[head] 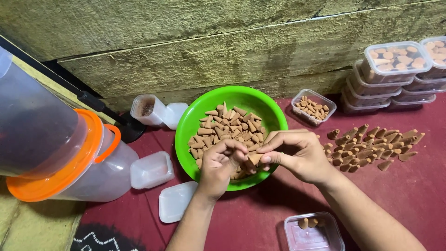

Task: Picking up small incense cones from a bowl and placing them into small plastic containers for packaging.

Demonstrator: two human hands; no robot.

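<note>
Both hands over near rim of green bowl (195, 116) of brown cones (227, 125). Right hand (297, 155) fingers pinch one cone (254, 159); left hand (220, 165) curled shut, contents can't tell.

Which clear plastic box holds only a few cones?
The open box at the bottom edge, near the right forearm: about three cones in it. The box beside the green bowl and the lidded stacks hold many.

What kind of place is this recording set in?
Probably a home workshop packing small cones by hand on the floor: a green bowl of brown cones, stacked filled plastic boxes, and a rough wall behind.
</note>
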